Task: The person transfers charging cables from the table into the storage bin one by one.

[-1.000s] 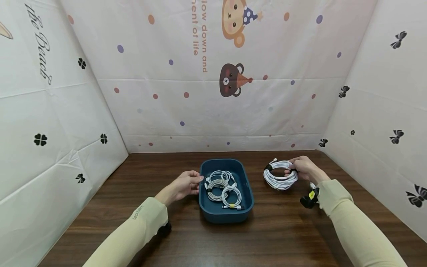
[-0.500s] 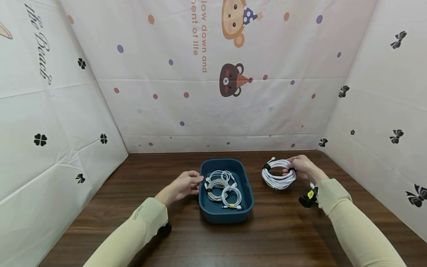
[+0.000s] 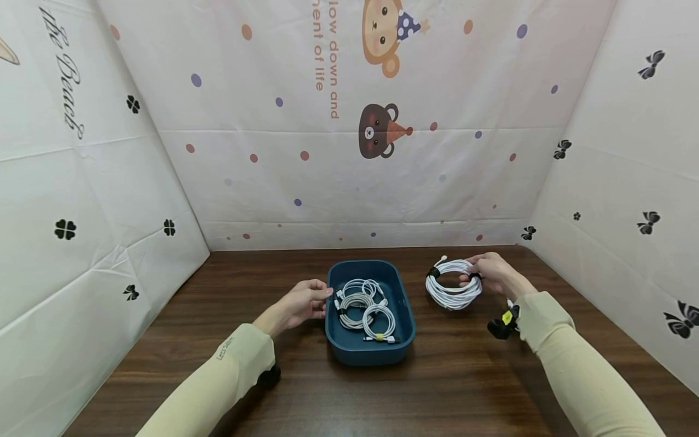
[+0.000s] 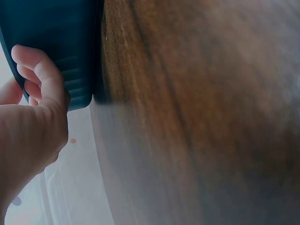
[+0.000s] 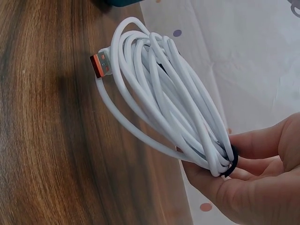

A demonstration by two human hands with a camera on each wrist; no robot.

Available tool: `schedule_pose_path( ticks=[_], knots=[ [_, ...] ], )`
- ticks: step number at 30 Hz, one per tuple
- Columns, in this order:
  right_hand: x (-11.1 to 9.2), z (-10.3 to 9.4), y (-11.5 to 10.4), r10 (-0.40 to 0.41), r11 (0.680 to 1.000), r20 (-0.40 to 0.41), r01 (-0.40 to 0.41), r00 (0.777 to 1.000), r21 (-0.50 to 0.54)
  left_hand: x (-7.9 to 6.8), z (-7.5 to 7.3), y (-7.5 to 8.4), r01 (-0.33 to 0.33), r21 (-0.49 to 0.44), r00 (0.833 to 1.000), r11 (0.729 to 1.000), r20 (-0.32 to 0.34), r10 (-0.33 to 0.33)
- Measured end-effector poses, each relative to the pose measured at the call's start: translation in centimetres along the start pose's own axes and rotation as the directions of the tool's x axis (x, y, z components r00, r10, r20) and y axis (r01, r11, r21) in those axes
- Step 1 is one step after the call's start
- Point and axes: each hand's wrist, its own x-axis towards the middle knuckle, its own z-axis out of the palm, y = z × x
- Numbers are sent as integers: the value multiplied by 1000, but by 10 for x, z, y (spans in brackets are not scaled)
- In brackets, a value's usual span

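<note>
My right hand [image 3: 494,272] grips a thick coil of white USB cable [image 3: 454,297] by its right side, next to a black tie. In the right wrist view, the cable [image 5: 164,89] hangs out from the fingers over the wood, its USB plug [image 5: 101,64] with an orange inside showing at the far end. My left hand [image 3: 301,302] pinches the left rim of a dark blue box [image 3: 401,303]. In the left wrist view, its curled fingers [image 4: 44,70] lie against the box wall [image 4: 70,28]. Several smaller coiled cables [image 3: 357,308] lie inside the box.
The box stands mid-table on a dark wood table [image 3: 437,388]. A white printed sheet [image 3: 327,182] closes off the back and both sides. Black wrist cameras [image 3: 503,325] hang below the sleeves.
My right hand has drifted a little left with the white cable coil, toward the box. The left hand and the box stay in place.
</note>
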Motion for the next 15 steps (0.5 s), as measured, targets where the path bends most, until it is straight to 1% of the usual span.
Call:
schedule_pose_path(
  ticks=[4,15],
  knots=[
    [0,1,-1,-4,1000,-1,4,1000,-28,0,0,0,0,4,1000,1000,0,0],
    [2,3,-5,-17,999,9,17,1000,-35,0,0,0,4,8,1000,1000,-4,-4]
  ],
)
